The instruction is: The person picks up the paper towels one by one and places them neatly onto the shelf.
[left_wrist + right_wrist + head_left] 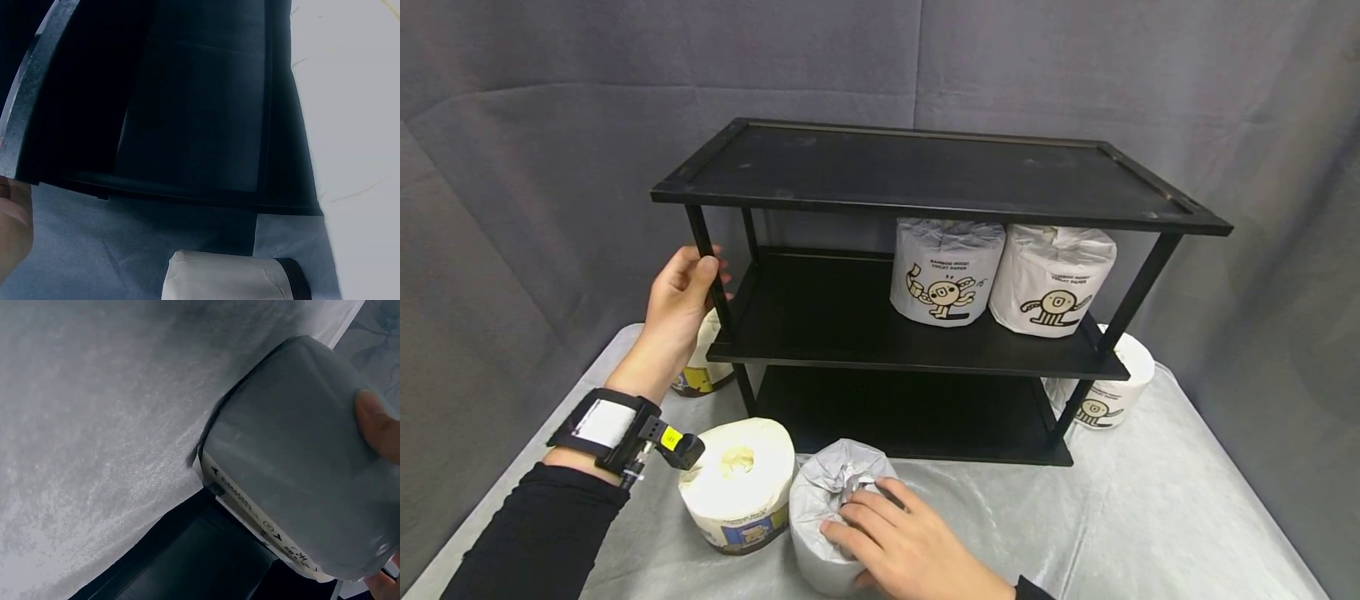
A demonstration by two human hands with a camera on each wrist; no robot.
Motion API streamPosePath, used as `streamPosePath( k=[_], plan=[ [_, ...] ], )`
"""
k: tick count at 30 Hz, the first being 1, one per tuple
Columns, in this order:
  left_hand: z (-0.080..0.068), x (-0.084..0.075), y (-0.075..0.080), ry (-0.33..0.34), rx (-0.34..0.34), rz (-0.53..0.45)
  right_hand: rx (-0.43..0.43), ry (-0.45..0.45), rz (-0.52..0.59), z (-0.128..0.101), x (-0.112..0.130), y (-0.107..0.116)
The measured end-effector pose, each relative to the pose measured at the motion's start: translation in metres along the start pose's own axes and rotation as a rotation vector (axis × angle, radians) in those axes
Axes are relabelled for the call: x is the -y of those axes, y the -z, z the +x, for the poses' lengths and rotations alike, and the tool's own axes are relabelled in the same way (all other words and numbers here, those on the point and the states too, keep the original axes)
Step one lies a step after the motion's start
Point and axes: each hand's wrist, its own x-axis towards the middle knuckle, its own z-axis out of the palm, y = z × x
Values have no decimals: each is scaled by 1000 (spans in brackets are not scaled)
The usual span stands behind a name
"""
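My left hand (pixel 681 293) grips the left upright post of a black three-tier shelf rack (pixel 925 175), thumb in front and fingertips showing past the post. In the left wrist view, part of a hand (pixel 14 231) shows at the frame's left edge. My right hand (pixel 913 537) holds a grey-white wrapped toilet paper roll (pixel 822 557) by its top, low in front of the rack. The right wrist view shows the thumb against the wrapper of this roll (pixel 294 456). Just left of it stands a cream toilet paper roll (pixel 737 483) with a blue picture label.
Two white toilet paper rolls, a left one (pixel 947 275) and a right one (pixel 1051 283), stand on the middle shelf (pixel 820 308). Another roll (pixel 1123 375) stands behind the right post, and a yellow-labelled roll (pixel 703 358) behind the left one. Grey cloth covers the table (pixel 1180 508).
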Motion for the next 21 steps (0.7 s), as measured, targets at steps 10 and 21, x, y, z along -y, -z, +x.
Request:
streamPosePath(
  k=[10,21],
  plan=[
    [-2,-2,0,16,-6,24,21,13,6,1,3,8],
    [-1,-1,-1,3,-4,14,-90,5,-28,4,3,22]
  ],
)
